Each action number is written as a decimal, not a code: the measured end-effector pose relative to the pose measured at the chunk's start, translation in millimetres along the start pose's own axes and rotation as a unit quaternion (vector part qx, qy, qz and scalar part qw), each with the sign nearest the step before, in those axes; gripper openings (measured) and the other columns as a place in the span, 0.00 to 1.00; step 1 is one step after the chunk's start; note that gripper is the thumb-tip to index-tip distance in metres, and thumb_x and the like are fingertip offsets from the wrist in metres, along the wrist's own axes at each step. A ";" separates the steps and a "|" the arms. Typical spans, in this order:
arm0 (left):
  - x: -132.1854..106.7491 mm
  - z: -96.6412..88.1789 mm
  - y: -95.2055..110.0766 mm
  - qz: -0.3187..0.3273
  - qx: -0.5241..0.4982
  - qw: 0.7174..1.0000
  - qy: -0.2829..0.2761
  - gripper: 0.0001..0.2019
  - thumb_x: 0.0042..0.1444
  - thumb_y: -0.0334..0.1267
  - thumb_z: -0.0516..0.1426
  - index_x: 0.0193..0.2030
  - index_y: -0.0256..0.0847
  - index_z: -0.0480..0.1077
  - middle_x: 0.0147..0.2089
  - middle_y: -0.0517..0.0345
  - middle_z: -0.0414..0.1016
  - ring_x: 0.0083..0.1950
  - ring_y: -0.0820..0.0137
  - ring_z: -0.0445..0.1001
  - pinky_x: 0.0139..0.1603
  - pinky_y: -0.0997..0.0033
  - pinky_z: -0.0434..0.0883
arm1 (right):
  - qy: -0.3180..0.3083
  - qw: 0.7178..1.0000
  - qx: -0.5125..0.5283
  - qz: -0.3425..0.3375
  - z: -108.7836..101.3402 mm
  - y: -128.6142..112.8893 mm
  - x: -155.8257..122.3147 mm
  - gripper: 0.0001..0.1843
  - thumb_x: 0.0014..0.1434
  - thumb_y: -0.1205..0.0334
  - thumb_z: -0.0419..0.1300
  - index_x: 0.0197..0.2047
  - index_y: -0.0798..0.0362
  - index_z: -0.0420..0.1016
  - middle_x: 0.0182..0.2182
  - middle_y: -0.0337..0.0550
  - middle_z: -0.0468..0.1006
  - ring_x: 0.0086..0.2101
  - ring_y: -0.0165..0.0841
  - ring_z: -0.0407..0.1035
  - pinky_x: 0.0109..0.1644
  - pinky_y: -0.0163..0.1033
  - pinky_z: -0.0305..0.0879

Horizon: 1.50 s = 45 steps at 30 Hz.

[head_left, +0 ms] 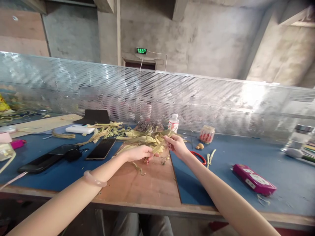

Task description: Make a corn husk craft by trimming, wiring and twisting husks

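Observation:
Between my two hands stretches a pale yellow-green strip of dried corn husk [159, 147]. My left hand [141, 153] is closed on its lower end, with something small and reddish showing under the fingers. Higher up and to the right, my right hand [175, 144] pinches the other end. Behind them lies a heap of dried husks [137, 139], spread over the back of the brown wooden board [145, 186]. A few small scraps rest on the board below my hands. Red-handled scissors [199, 158] lie partly hidden behind my right forearm.
A white bottle [173, 124] and a lidded jar [207, 134] stand at the back. On the left are a dark phone [100, 149], a black device [49, 159] and a white case [80, 129]. A purple packet [254, 179] lies right. A perforated metal screen [118, 91] bounds the table.

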<state>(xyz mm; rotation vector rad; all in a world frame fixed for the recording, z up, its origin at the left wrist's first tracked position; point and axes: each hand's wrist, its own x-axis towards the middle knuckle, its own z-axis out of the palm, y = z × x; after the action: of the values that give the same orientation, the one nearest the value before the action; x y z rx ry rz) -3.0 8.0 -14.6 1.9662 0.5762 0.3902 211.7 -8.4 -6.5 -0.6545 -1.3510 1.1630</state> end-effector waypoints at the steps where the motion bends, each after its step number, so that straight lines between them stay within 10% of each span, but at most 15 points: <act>1: -0.5 0.0 0.4 -0.003 0.004 1.000 -0.004 0.11 0.55 0.41 0.54 0.38 0.36 0.71 0.25 0.62 0.67 0.27 0.74 0.67 0.33 0.71 0.66 | 0.001 1.000 -0.004 -0.003 1.0 -0.4 -0.5 0.17 0.46 0.52 0.66 0.25 0.55 0.66 0.15 0.30 0.59 0.15 0.20 0.50 0.18 0.30 0.40; 9: -3.6 6.4 23.5 0.058 -0.025 0.997 0.032 0.13 0.56 0.43 0.54 0.44 0.37 0.69 0.41 0.50 0.74 0.40 0.67 0.73 0.43 0.65 0.68 | -0.011 0.999 -0.047 -0.024 19.2 -1.3 -7.5 0.19 0.47 0.50 0.65 0.21 0.54 0.63 0.14 0.31 0.63 0.14 0.22 0.55 0.16 0.30 0.49; 16: -1.9 6.8 22.6 0.073 0.000 0.996 0.061 0.11 0.58 0.43 0.51 0.32 0.37 0.65 0.23 0.62 0.65 0.24 0.75 0.67 0.31 0.70 0.65 | -0.018 0.997 -0.068 -0.034 30.8 -0.5 -10.6 0.18 0.48 0.49 0.63 0.23 0.54 0.65 0.15 0.32 0.63 0.15 0.24 0.58 0.17 0.32 0.56; 45: 0.2 6.6 15.1 -0.005 -0.103 0.992 0.073 0.13 0.56 0.46 0.52 0.36 0.37 0.60 0.25 0.66 0.52 0.21 0.80 0.49 0.21 0.75 0.48 | 0.051 0.998 -0.025 -0.029 25.1 -6.8 -10.4 0.15 0.51 0.51 0.61 0.35 0.54 0.72 0.18 0.32 0.64 0.16 0.22 0.55 0.18 0.30 0.53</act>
<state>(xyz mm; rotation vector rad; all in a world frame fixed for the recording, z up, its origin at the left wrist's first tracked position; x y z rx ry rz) 3.9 -2.5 -3.9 1.7459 0.6124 0.5690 191.2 -26.4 -0.1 -0.6985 -1.3072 1.0384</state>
